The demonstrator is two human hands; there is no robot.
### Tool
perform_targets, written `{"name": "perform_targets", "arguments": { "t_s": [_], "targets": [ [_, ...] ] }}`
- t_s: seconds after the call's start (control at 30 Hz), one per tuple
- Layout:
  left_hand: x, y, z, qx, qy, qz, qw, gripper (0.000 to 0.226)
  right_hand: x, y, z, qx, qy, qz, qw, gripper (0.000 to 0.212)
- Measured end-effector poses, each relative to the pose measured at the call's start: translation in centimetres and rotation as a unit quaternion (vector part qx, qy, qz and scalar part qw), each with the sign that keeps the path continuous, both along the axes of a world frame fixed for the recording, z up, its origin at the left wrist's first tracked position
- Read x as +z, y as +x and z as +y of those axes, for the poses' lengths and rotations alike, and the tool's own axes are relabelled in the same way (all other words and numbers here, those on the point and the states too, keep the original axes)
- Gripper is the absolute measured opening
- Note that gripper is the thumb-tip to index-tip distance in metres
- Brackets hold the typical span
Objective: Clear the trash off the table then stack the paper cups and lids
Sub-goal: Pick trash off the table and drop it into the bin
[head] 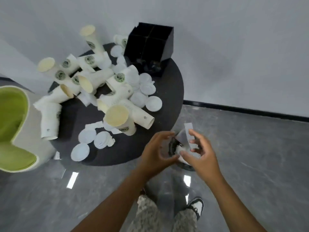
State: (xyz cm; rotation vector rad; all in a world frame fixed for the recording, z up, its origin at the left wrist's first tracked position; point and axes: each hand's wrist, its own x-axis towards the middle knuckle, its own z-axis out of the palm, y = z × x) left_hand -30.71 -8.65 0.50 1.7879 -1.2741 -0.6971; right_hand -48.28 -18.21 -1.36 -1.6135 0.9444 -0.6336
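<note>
Head view shows both hands over a small bin (182, 162) beside the tabletop (168, 91), right hand (201, 152) pinching paper scraps (189, 136), left hand (156, 150) loose and empty, while cups (115, 117) and lids (153, 103) lie scattered, unstacked.

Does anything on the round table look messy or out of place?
Yes. Many paper cups lie tipped over in a heap on the table, not stacked. White lids are scattered around them, with torn paper pieces between.
</note>
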Motion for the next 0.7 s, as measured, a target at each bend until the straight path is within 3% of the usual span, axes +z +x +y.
{"name": "perform_targets", "arguments": {
  "t_s": [0.23,0.4,0.7],
  "targets": [
    [8.0,10.4,4.4,0.083,-0.053,-0.086,0.991,0.071,8.9,10.0,2.2,0.116,-0.086,-0.012,0.989,0.076],
    [9.8,19.3,8.7,0.096,-0.103,-0.169,0.976,0.073,12.4,18.7,5.0,0.154,-0.169,-0.007,0.974,0.077],
    [11.6,32.9,16.6,0.067,-0.023,-0.272,0.960,0.082,13.6,30.4,11.3,0.199,-0.238,0.066,0.948,0.083]
  ]
}}
